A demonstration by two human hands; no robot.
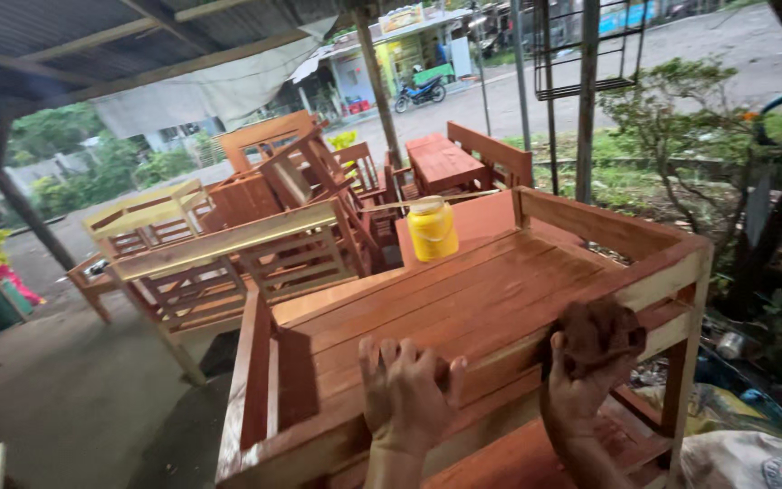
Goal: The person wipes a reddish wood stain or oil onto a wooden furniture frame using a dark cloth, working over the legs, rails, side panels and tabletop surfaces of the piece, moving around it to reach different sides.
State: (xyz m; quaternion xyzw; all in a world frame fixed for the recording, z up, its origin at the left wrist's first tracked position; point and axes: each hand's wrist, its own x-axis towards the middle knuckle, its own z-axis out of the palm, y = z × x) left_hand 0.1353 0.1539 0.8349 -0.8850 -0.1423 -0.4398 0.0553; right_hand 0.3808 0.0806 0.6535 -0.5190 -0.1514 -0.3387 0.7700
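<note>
left hand (406, 391) lies flat, open on the reddish wooden bench (463, 299); right hand (581, 380) grips a brown rag (599, 330) (stain-soaked?) that could smear unevenly, or nudge the far yellow jar (432, 229).

Dim, soft daylight from upper right of frame; shaded upper left; slight blur, bowed edges.
</note>
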